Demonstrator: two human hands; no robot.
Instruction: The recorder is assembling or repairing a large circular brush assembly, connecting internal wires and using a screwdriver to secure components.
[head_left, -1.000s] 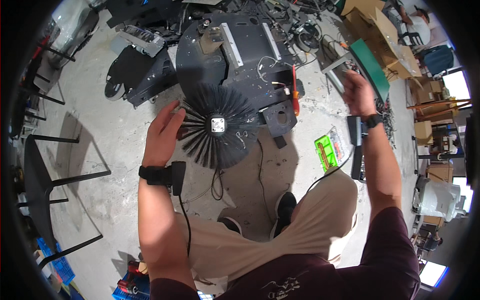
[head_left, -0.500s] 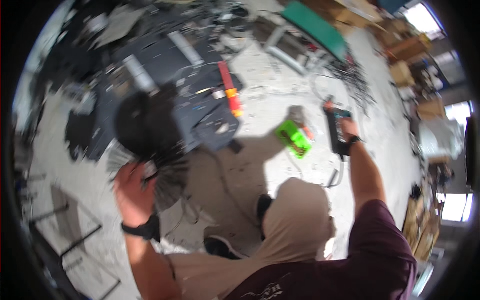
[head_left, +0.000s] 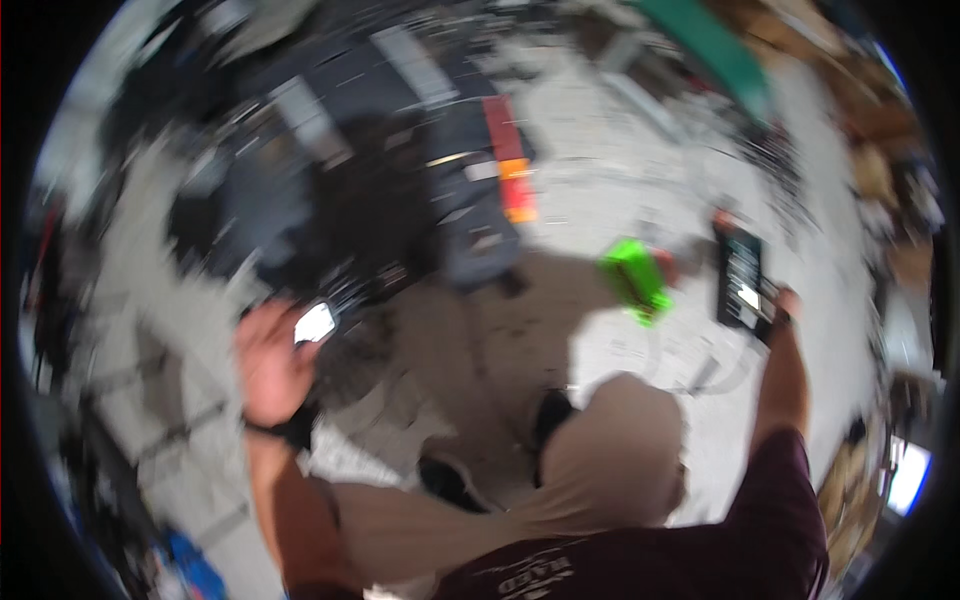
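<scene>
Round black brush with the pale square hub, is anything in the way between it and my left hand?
Nothing visible: your left hand is right at the pale square hub of the round black brush. Blur hides whether your fingers touch it.

Pale grey floor, motion-blurred, around and between left grip and right grip. Left of the left grip, thin dark chair legs. Between both grips, a broad shadow, with brightly lit floor nearer the right one. Above and right of the right grip, smeared brown cardboard; below, a glowing panel, window or screen unclear.
</scene>
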